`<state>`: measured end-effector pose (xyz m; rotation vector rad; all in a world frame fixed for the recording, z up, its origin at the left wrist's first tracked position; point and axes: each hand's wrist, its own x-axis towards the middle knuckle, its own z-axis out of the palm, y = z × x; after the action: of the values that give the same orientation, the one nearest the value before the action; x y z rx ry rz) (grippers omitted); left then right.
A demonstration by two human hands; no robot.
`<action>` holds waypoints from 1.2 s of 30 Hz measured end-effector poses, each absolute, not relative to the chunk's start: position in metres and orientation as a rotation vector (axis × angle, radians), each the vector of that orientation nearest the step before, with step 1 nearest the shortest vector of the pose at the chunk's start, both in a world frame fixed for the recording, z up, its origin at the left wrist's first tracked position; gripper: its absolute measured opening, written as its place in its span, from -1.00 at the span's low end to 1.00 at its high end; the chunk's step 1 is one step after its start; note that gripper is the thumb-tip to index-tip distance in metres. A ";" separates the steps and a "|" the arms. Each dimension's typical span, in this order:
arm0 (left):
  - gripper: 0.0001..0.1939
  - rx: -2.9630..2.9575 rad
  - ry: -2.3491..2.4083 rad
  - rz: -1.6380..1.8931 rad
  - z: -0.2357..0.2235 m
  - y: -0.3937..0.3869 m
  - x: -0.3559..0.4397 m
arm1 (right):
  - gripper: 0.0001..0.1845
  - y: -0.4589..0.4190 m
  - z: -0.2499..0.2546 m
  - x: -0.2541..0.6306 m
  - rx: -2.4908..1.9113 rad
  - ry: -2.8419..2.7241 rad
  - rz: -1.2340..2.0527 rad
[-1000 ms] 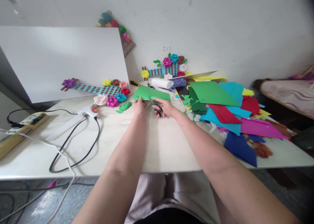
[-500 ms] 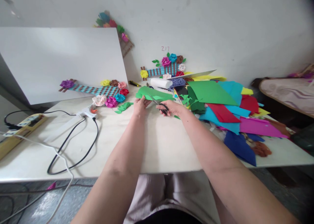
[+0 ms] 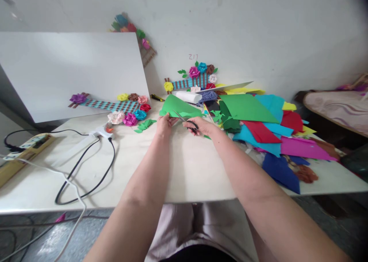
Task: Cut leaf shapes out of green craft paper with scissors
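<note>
A sheet of green paper is pinched at its near left edge by my left hand. My right hand grips black-handled scissors, whose blades point left and lie against the sheet's near edge, close to my left fingers. Whether the blades are fully closed is too small to tell. Several cut green paper leaves lie on the table left of my left hand. Green scraps rest to the right of the scissors.
Coloured paper sheets pile up on the right. Two woven panels with paper flowers, one on the left and one behind, lean at the back. A yellow cutter, a white glue gun, its black cord and a power strip lie leftward.
The green sheet has tilted up, so its far edge stands higher and more of its face shows. Both hands stay nearly in place.
</note>
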<state>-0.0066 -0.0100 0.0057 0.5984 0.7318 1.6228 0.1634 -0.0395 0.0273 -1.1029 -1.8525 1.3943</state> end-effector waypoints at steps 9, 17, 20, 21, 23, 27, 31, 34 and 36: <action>-0.91 0.587 0.758 1.606 0.005 -0.008 -0.008 | -0.73 -0.042 0.029 0.163 -1.121 -1.823 1.434; -0.95 0.612 0.745 1.600 0.005 -0.007 -0.010 | -0.77 -0.038 0.027 0.166 -1.100 -1.824 1.468; -0.95 0.613 0.748 1.598 0.005 -0.007 -0.011 | -0.74 -0.036 0.025 0.165 -1.093 -1.837 1.459; -0.95 0.612 0.751 1.596 0.005 -0.007 -0.011 | -0.73 -0.036 0.025 0.165 -1.090 -1.841 1.453; -0.94 0.612 0.756 1.593 0.006 -0.007 -0.012 | -0.72 -0.035 0.024 0.165 -1.087 -1.845 1.450; -0.93 0.607 0.763 1.609 0.007 -0.008 -0.011 | -0.71 -0.037 0.026 0.164 -1.095 -1.845 1.460; -0.94 0.582 0.771 1.626 0.007 -0.007 -0.011 | -0.73 -0.042 0.030 0.162 -1.129 -1.818 1.459; -0.97 0.581 0.752 1.631 0.006 -0.006 -0.012 | -0.74 -0.044 0.032 0.159 -1.147 -1.794 1.465; -0.94 0.588 0.738 1.631 0.006 -0.006 -0.012 | -0.73 -0.045 0.032 0.157 -1.131 -1.794 1.470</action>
<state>-0.0123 -0.0063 0.0058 0.5881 0.7381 1.6314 0.1568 -0.0446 0.0317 -1.1312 -1.7940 1.4699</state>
